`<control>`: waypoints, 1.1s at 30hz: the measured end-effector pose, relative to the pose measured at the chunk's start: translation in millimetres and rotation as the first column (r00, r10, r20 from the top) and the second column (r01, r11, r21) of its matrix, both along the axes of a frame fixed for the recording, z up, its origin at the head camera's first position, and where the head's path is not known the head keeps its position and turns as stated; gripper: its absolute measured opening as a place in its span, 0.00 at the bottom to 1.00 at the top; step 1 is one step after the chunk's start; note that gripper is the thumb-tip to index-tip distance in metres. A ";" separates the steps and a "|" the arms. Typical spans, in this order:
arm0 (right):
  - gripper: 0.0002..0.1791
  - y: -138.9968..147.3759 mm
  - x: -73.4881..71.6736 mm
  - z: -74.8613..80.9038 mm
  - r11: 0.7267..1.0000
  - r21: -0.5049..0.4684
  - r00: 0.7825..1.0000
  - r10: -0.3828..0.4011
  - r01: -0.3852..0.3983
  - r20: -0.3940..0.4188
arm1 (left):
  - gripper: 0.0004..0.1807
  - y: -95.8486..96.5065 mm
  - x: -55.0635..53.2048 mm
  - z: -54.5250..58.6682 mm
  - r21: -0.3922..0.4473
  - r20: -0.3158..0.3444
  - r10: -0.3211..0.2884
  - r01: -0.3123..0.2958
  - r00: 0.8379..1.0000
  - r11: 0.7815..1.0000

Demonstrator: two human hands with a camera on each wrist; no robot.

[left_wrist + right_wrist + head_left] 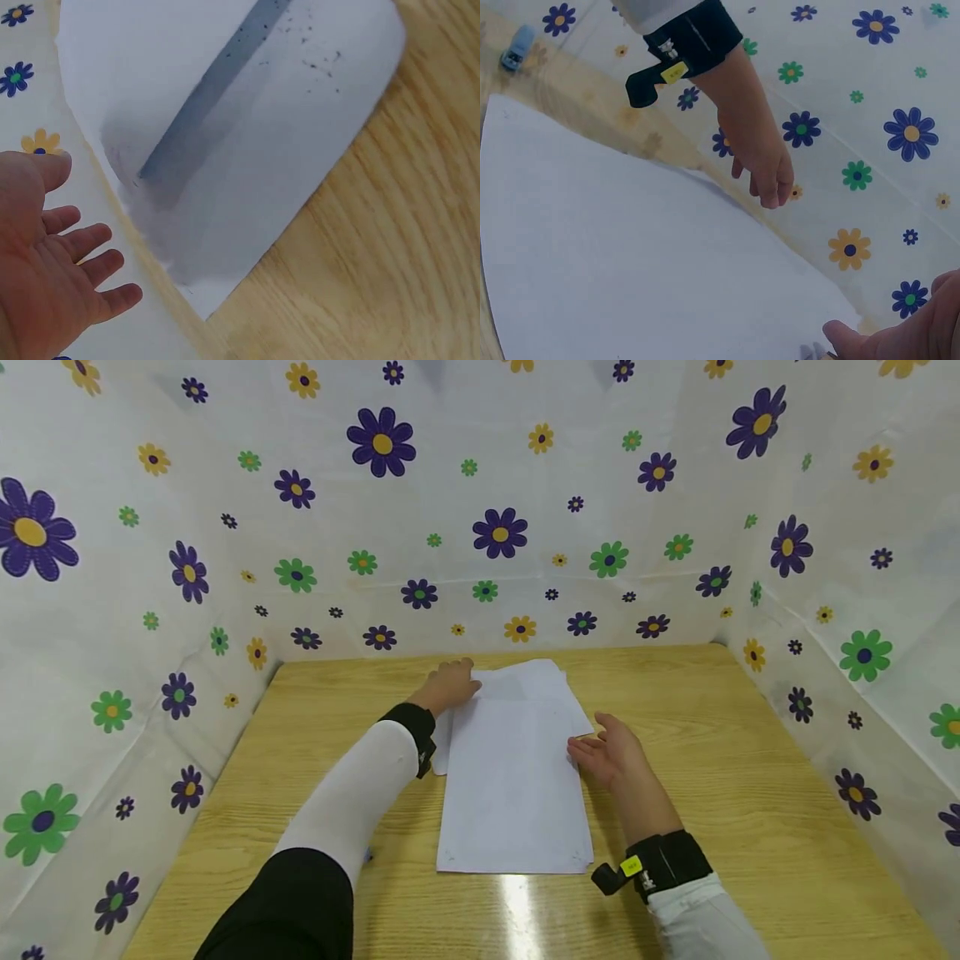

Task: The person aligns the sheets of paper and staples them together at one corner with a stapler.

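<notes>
A stack of white paper sheets point(517, 785) lies on the table, its upper sheets out of line with the rest. My left hand point(447, 685) is at the stack's upper left edge. In the left wrist view that hand point(56, 262) has its fingers spread, apart from the sheets point(247, 165). My right hand point(611, 753) is at the right edge, palm turned inward and fingers extended; whether it touches the paper I cannot tell. In the right wrist view, its thumb point(847, 337) shows near a corner of the white paper point(645, 262), while most of the hand is out of frame.
The wooden table point(750, 827) is enclosed by a flower-print cloth point(427, 527) at the back and sides. A small blue object point(517, 49) sits on the table beyond the paper; in the head view my left arm largely hides it.
</notes>
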State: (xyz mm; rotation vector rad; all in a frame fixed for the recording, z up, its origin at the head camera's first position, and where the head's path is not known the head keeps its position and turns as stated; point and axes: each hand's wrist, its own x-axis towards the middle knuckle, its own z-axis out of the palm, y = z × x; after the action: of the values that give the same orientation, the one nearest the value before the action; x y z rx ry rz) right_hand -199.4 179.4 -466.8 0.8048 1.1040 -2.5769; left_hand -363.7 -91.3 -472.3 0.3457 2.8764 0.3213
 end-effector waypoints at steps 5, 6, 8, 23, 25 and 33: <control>0.47 -4.9 -3.6 2.6 0.996 -0.065 0.998 -0.059 0.060 0.027 | 0.28 -3.6 -5.9 -4.4 -0.018 -0.005 -0.004 0.003 1.000 1.000; 0.47 -5.9 -3.7 3.2 0.995 -0.070 0.997 -0.067 0.069 0.033 | 0.27 -4.3 -6.9 -6.1 -0.021 -0.010 -0.007 0.007 1.000 1.000; 0.47 -7.9 -3.8 3.9 0.993 -0.077 0.996 -0.081 0.084 0.042 | 0.27 -5.1 -9.1 -10.1 -0.023 -0.021 -0.015 0.014 1.000 1.000; 0.44 -13.6 -16.2 -3.4 0.993 -0.043 0.993 -0.106 0.108 0.053 | 0.22 -8.7 -22.7 -31.8 -0.016 -0.124 -0.024 0.023 0.992 1.000; 0.41 -12.6 -19.5 -5.9 0.995 0.000 0.993 -0.101 0.101 0.055 | 0.22 -7.2 -20.2 -29.1 -0.018 -0.123 -0.013 0.011 0.992 1.000; 0.26 -5.6 -32.8 -17.8 0.975 0.223 0.999 -0.019 0.008 0.047 | 0.20 -0.5 -20.3 -28.7 0.020 -0.121 0.002 0.000 0.993 1.000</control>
State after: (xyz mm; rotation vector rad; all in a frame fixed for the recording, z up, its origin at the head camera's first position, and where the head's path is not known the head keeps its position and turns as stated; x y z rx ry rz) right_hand -232.1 173.7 -484.6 0.9225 1.3942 -2.4593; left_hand -384.0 -91.8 -501.0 0.3800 2.9942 0.3407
